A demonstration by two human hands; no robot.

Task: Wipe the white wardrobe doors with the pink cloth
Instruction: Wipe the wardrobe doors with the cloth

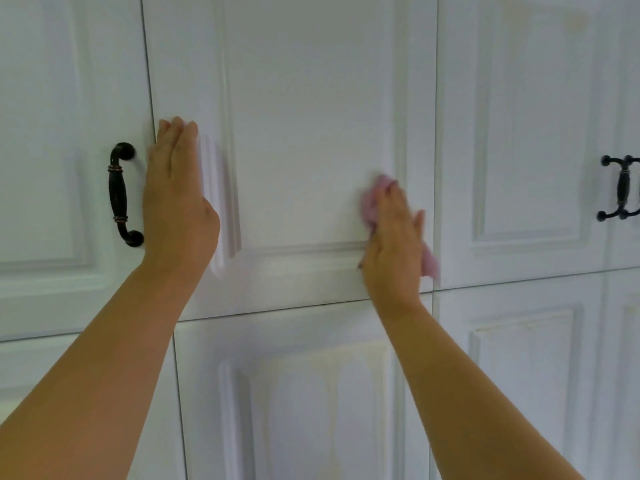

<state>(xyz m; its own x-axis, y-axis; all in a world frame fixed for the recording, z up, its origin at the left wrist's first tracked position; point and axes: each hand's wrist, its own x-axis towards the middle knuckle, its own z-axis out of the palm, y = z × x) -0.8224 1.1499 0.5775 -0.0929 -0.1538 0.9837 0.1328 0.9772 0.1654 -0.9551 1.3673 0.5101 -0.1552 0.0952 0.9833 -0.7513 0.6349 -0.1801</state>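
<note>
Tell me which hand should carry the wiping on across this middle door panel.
The right hand. It already presses the pink cloth against the middle door, at the panel's lower right corner. The left hand lies flat and bare on the door's left edge, beside the black handle.

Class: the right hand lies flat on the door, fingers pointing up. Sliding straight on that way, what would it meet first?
The right hand, pressing the pink cloth, would probably meet nothing soon: only the white door's flat panel beside its right moulding lies above, as far as the picture shows.

I see only panelled white cupboard fronts filling the view, with dark curved handles (pixel 123 194) at left and far right (pixel 621 188), softly lit.
</note>
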